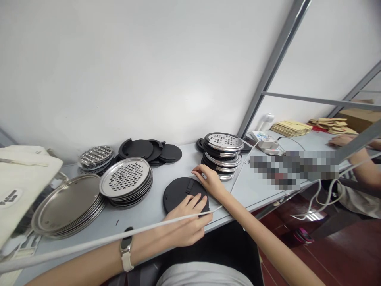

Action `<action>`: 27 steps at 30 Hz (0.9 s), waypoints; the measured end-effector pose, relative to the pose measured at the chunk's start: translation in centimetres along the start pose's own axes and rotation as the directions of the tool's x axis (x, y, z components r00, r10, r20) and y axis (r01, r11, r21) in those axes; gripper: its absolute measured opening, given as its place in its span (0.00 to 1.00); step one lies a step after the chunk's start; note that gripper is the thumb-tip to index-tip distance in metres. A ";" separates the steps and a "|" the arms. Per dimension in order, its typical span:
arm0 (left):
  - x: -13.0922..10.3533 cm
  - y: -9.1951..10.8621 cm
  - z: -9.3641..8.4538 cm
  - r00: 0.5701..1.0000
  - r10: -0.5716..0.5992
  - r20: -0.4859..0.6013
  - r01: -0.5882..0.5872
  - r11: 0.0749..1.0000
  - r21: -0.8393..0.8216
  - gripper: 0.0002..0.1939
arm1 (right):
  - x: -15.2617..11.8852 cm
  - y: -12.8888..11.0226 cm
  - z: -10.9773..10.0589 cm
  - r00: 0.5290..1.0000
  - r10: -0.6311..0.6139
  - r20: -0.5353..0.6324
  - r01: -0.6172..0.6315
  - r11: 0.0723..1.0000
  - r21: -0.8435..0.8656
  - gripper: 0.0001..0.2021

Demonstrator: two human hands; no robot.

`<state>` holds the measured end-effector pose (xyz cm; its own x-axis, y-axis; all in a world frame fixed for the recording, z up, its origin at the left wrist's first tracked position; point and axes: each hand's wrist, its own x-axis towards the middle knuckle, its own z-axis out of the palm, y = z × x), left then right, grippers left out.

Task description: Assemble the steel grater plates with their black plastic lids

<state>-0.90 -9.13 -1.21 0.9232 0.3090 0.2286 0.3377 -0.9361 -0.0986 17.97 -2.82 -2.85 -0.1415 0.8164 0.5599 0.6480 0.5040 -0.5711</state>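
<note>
A black round plastic lid [177, 192] with a raised rectangular clip lies on the table in front of me. My left hand [186, 220] grips its near right edge, some fingers resting across the top and the thumb side at the near rim. Just beyond the lid's far right edge is my right hand [210, 180], its fingers curled and drawn together. Whatever is between those fingertips, if anything, is too small to make out. Right behind that hand rises a stack of round metal graters [225, 141] set in black rims.
To the left stand stacked perforated grater discs [127, 176] and plain metal plates [71, 202]. Black round parts [139, 149] lie by the wall. A white cable [119, 236] crosses before my forearms. Metal posts [272, 55] stand at right; beyond is another person's arm [358, 159].
</note>
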 end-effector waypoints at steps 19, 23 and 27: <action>0.1 0.0 0.0 0.999 0.004 -0.046 -0.003 1.000 0.022 0.14 | 0.0 0.5 0.3 0.998 -0.010 0.058 0.009 1.000 0.014 0.03; 0.1 0.0 0.2 0.998 0.001 -0.065 0.000 1.000 0.020 0.14 | 0.0 0.4 0.2 0.999 -0.029 0.041 0.030 1.000 -0.008 0.03; 0.1 0.1 0.0 0.997 0.003 -0.082 -0.001 1.000 0.021 0.15 | 0.1 0.2 0.1 0.999 -0.029 0.035 0.029 0.999 -0.023 0.04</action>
<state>-0.82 -9.18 -1.18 0.9061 0.2913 0.3068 0.3401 -0.9328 -0.1188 17.97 -2.65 -3.00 -0.1859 0.8109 0.5549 0.6604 0.5213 -0.5405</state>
